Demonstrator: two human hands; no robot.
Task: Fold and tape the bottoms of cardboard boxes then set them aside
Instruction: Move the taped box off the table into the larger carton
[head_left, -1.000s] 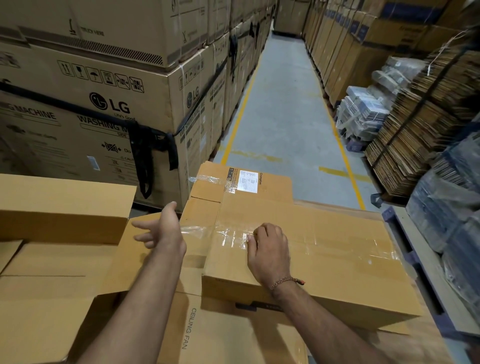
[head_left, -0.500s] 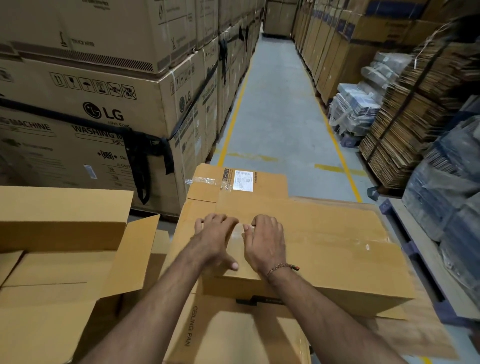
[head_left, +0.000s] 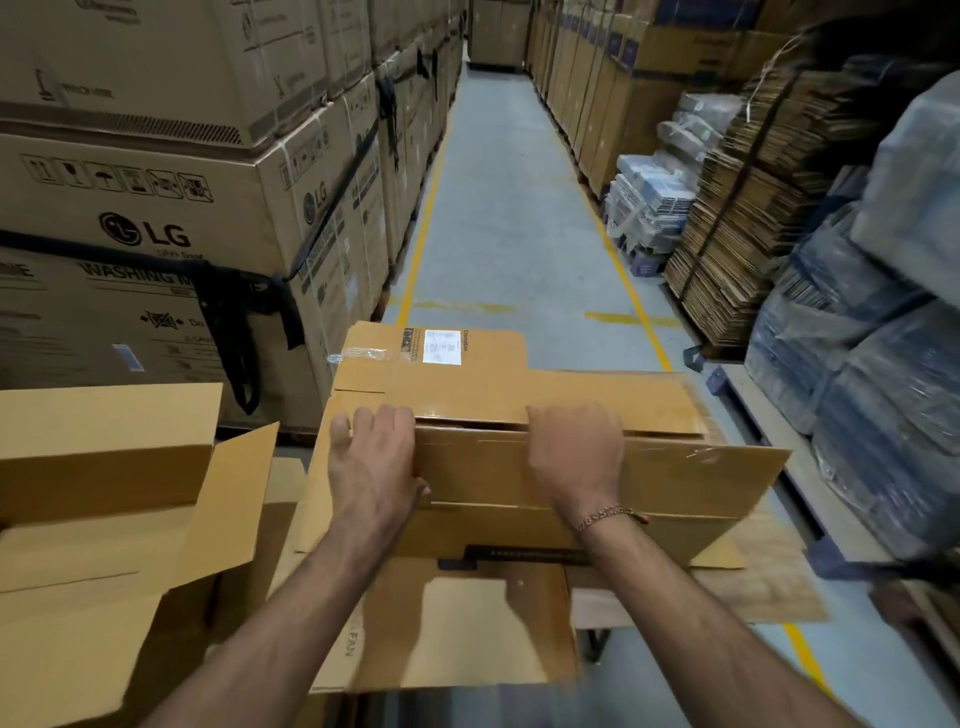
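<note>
Both hands held the flat brown cardboard box. The left hand curled fingers over its 9 o'clock corner. The right hand hooked fingers over the far edge, toward 12 o'clock.

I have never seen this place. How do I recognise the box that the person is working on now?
Find the yellow-lined aisle between stacked cartons. At its near end lies a flat cardboard box, with the left hand and right hand hooked over its far edge. Unlike the open box to its left, clear tape crosses its top.
</note>
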